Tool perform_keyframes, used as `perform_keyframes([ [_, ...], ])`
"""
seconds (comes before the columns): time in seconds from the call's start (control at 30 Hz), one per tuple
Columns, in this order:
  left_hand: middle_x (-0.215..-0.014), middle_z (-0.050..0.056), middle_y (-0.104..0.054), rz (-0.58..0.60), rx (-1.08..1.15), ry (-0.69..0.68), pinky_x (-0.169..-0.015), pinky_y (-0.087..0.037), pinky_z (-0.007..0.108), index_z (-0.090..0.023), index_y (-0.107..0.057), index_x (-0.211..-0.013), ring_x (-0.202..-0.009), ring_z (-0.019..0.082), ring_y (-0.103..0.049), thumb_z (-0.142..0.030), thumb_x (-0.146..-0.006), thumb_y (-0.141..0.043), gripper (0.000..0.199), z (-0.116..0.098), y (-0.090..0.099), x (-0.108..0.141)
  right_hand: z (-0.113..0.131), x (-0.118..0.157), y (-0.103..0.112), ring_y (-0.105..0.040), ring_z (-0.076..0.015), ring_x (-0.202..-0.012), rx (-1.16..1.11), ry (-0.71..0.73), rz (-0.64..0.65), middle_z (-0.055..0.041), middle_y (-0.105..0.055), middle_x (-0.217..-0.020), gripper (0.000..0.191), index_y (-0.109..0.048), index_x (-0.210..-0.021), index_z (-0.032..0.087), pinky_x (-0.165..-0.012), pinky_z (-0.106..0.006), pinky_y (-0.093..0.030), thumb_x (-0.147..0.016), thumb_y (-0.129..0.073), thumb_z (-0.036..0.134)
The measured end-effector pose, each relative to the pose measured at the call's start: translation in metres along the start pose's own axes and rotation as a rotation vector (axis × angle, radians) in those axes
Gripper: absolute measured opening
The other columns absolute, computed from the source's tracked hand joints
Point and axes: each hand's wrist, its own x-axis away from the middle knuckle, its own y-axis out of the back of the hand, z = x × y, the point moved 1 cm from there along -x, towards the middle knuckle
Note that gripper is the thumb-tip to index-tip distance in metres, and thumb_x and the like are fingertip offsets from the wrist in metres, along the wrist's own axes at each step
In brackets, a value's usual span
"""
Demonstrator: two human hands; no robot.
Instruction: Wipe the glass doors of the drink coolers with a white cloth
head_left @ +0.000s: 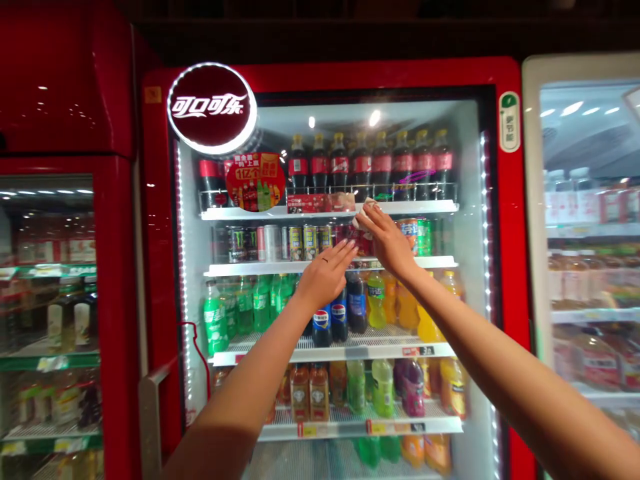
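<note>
Both my arms reach up to the glass door (pixel 330 120) of a red drinks fridge. My right hand (pixel 385 233) presses a crumpled whitish cloth or tissue (pixel 367 208) on the glass, level with the top shelf's edge. Lower and to the left, my left hand (pixel 326 272) is open, its fingers stretched together toward the upper right, a ring on one; it appears to rest on the glass. Behind the door stand cola bottles (pixel 340 163), cans (pixel 273 241) and green soda bottles (pixel 261 303). My hands and forearms hide part of the middle shelves.
A round lit sign (pixel 212 109) and a round red sticker (pixel 256 181) are at the door's upper left. A metal handle (pixel 151 420) stands at lower left. Another red fridge (pixel 65 87) is on the left, a pale-framed fridge (pixel 534 167) on the right.
</note>
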Motion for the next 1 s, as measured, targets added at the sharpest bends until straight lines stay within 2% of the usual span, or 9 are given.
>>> perform_keyframes([
  [0.13, -0.176, 0.012, -0.042, -0.025, -0.026, 0.078, -0.136, -0.038, 0.05, -0.013, -0.026, -0.175, -0.166, 0.026, -0.037, -0.01, -0.099, -0.05, 0.079, -0.004, -0.026, -0.003, 0.004, -0.005, -0.006, -0.028, -0.0314, -0.168, 0.025, 0.034, 0.021, 0.0041, -0.031, -0.18, 0.083, -0.027, -0.175, 0.04, -0.137, -0.061, -0.034, -0.102, -0.055, 0.015],
  [0.27, -0.178, 0.012, -0.037, -0.03, -0.06, 0.09, -0.139, -0.031, 0.05, -0.013, -0.013, -0.177, -0.167, 0.027, -0.033, -0.009, -0.099, -0.049, 0.086, -0.005, -0.038, 0.004, -0.005, 0.011, 0.008, -0.033, -0.0307, -0.166, 0.045, 0.103, 0.096, 0.0042, -0.036, -0.179, 0.076, -0.033, -0.173, 0.041, -0.137, -0.059, -0.034, -0.104, -0.057, 0.021],
  [0.43, -0.18, 0.011, -0.036, 0.008, -0.051, 0.118, -0.14, -0.033, 0.051, -0.012, -0.017, -0.177, -0.168, 0.027, -0.031, -0.009, -0.102, -0.044, 0.079, -0.009, -0.036, 0.005, -0.021, 0.021, 0.023, -0.035, -0.0304, -0.165, 0.048, 0.084, 0.085, 0.0041, -0.041, -0.177, 0.062, -0.041, -0.17, 0.04, -0.137, -0.061, -0.033, -0.111, -0.045, 0.023],
  [0.6, -0.18, 0.01, -0.035, 0.029, -0.012, 0.146, -0.14, -0.032, 0.055, -0.017, -0.009, -0.178, -0.168, 0.029, -0.031, -0.007, -0.102, -0.042, 0.084, -0.011, -0.034, 0.005, -0.019, 0.0, 0.006, -0.03, -0.0313, -0.167, 0.052, -0.026, -0.034, 0.0063, -0.042, -0.177, 0.068, -0.024, -0.175, 0.044, -0.137, -0.064, -0.029, -0.112, -0.04, 0.025],
  [0.7, -0.18, 0.009, -0.036, 0.033, -0.029, 0.153, -0.14, -0.031, 0.055, -0.018, -0.007, -0.178, -0.168, 0.029, -0.032, -0.007, -0.102, -0.043, 0.085, -0.011, -0.034, 0.006, -0.011, 0.0, -0.002, -0.027, -0.0318, -0.168, 0.042, -0.027, -0.035, 0.0073, -0.04, -0.178, 0.071, -0.017, -0.176, 0.045, -0.137, -0.064, -0.027, -0.112, -0.039, 0.026],
  [0.8, -0.18, 0.009, -0.035, 0.051, -0.035, 0.158, -0.141, -0.03, 0.053, -0.016, -0.011, -0.178, -0.169, 0.028, -0.03, -0.007, -0.102, -0.042, 0.082, -0.011, -0.034, 0.006, -0.011, 0.014, 0.005, -0.03, -0.0326, -0.167, 0.019, 0.022, 0.041, 0.008, -0.04, -0.178, 0.071, -0.025, -0.175, 0.044, -0.138, -0.063, -0.027, -0.109, -0.042, 0.022],
  [0.9, -0.181, 0.009, -0.033, 0.074, -0.032, 0.16, -0.142, -0.028, 0.052, -0.013, -0.012, -0.178, -0.169, 0.028, -0.028, -0.007, -0.101, -0.043, 0.082, -0.011, -0.035, 0.006, -0.021, 0.027, 0.02, -0.035, -0.032, -0.165, 0.004, 0.082, 0.102, 0.0086, -0.041, -0.177, 0.069, -0.037, -0.171, 0.044, -0.138, -0.062, -0.028, -0.107, -0.044, 0.019],
  [1.0, -0.181, 0.009, -0.032, 0.084, -0.068, 0.159, -0.142, -0.028, 0.05, -0.013, -0.013, -0.177, -0.169, 0.028, -0.029, -0.008, -0.101, -0.046, 0.084, -0.012, -0.034, 0.006, -0.032, 0.025, 0.027, -0.036, -0.0321, -0.165, 0.016, 0.1, 0.093, 0.0062, -0.043, -0.176, 0.07, -0.04, -0.17, 0.041, -0.137, -0.064, -0.028, -0.105, -0.047, 0.018],
])
